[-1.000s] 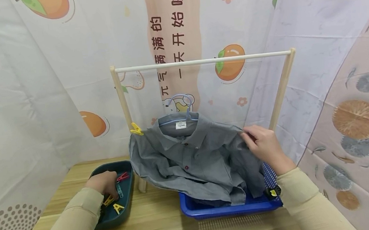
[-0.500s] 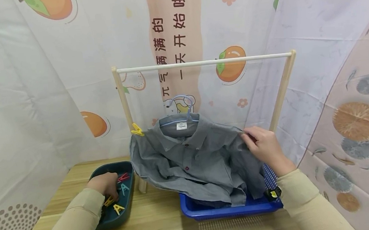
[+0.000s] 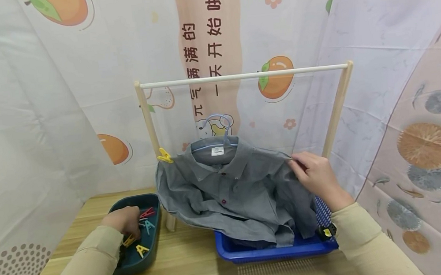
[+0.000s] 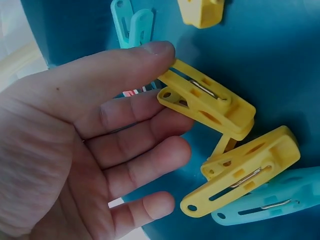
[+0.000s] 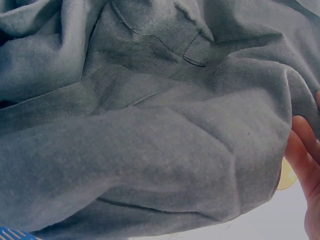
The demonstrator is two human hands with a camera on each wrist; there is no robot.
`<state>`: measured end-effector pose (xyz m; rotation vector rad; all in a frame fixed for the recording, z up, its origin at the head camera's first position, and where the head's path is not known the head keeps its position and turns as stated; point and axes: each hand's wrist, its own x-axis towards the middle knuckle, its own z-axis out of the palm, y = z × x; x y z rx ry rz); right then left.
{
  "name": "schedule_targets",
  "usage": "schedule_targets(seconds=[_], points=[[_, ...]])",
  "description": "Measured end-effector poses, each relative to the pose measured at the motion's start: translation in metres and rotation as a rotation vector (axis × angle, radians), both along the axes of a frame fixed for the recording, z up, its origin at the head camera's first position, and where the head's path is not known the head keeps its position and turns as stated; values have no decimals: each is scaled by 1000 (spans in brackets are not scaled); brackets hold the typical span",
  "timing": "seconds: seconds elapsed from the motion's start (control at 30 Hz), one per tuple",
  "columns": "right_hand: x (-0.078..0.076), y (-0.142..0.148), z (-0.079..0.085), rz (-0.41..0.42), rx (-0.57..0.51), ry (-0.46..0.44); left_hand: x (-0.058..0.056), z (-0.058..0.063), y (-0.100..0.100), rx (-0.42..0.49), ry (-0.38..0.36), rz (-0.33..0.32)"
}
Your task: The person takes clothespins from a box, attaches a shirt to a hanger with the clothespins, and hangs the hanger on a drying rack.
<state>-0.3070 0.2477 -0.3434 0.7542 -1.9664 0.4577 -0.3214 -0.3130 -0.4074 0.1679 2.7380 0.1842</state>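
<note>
A grey button-up shirt (image 3: pixel 249 183) spreads over a light blue hanger (image 3: pixel 218 116), and a yellow clothespin (image 3: pixel 164 155) grips its shoulder at the left. At the opposite shoulder my right hand (image 3: pixel 315 175) pinches the fabric. My left hand (image 3: pixel 122 221) reaches down into a dark teal tray (image 3: pixel 151 250). In the left wrist view, its thumb and fingers pinch the handle end of a yellow clothespin (image 4: pixel 210 100). Right below that lie another yellow clothespin (image 4: pixel 245 172) and a turquoise clothespin (image 4: pixel 275 197).
A blue plastic basket (image 3: pixel 275 252) stands under the shirt on the wooden table (image 3: pixel 189 273). Behind rises a rack with a white bar (image 3: pixel 238 77) and wooden posts (image 3: pixel 335 113). Red clothespins (image 3: pixel 146 212) lie in the tray. Printed curtains (image 3: pixel 118 67) enclose the table.
In the tray, a turquoise clothespin beside my left fingers has shifted slightly up and to the right and turned. My right hand and the shirt stay in place.
</note>
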Motion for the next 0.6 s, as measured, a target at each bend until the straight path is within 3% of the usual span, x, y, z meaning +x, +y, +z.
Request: schedule_targets(seconds=[0.6], points=[[1,1,1,-10,-2,-18,3,14,-9,55,22,-56]])
